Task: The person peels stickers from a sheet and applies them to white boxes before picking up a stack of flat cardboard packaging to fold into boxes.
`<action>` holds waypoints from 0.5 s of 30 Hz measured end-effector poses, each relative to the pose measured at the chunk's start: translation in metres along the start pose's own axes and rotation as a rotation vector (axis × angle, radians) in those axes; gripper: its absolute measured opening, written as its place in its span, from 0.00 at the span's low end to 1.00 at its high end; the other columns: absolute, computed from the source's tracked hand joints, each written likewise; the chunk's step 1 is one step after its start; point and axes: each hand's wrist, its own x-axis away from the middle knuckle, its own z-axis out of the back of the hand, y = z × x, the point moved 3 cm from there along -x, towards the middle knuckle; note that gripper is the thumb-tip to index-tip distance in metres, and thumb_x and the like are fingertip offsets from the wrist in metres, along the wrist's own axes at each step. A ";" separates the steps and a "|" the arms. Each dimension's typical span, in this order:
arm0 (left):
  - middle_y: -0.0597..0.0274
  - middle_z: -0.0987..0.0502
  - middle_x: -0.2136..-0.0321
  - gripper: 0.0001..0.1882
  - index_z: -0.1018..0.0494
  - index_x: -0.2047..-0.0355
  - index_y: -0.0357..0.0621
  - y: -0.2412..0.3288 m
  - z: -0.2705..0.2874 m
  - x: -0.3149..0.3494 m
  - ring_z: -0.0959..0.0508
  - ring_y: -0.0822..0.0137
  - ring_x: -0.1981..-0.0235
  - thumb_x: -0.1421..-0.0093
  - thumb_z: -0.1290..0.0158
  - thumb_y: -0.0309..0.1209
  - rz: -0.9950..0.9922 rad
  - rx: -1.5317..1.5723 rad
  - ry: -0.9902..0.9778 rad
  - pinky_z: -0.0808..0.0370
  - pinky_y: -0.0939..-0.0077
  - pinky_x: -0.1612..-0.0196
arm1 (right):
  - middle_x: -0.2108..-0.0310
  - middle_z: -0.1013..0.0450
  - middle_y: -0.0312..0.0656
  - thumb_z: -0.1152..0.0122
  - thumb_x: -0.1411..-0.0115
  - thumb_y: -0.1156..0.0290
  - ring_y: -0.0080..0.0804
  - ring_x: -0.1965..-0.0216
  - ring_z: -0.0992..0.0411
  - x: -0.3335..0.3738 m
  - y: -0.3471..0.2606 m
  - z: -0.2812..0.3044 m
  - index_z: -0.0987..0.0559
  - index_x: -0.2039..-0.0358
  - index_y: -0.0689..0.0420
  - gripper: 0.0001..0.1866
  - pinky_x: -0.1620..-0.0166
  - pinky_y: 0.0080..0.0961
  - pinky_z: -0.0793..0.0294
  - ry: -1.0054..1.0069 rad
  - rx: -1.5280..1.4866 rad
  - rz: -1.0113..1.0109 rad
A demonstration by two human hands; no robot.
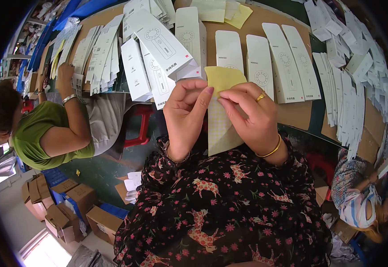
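Loosely curled, 2 hands [184,113] [255,109] pinch a yellow sheet [226,79].

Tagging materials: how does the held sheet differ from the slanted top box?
Colour: the sheet is yellow above and pale-checked below; the box is white with line drawings.
Shape: the sheet is thin and bent; the box is a long, flat-faced block.
Place: the sheet is between the left hand and right hand; the box lies across other boxes.
Shared: both look longer than wide.
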 end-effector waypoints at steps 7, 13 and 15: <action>0.60 0.16 0.66 0.18 0.30 0.45 0.33 0.008 -0.010 0.005 0.20 0.79 0.64 0.34 0.41 0.19 -0.308 -0.376 0.026 0.25 0.86 0.62 | 0.69 0.24 0.42 0.29 0.50 0.84 0.38 0.70 0.24 -0.002 -0.004 0.001 0.18 0.64 0.62 0.11 0.68 0.31 0.25 -0.026 0.065 0.040; 0.59 0.15 0.68 0.22 0.30 0.42 0.33 0.007 -0.010 0.002 0.20 0.80 0.66 0.36 0.40 0.19 -0.395 -0.472 0.013 0.25 0.84 0.62 | 0.70 0.25 0.41 0.30 0.50 0.84 0.38 0.70 0.24 -0.003 -0.002 -0.001 0.19 0.67 0.62 0.10 0.69 0.31 0.25 -0.029 0.051 0.053; 0.59 0.16 0.68 0.22 0.30 0.41 0.33 0.008 -0.011 0.002 0.20 0.80 0.66 0.36 0.40 0.20 -0.274 -0.405 0.012 0.24 0.83 0.61 | 0.71 0.25 0.41 0.30 0.50 0.85 0.36 0.70 0.24 -0.005 -0.002 -0.001 0.20 0.67 0.62 0.10 0.69 0.30 0.25 -0.038 0.038 0.038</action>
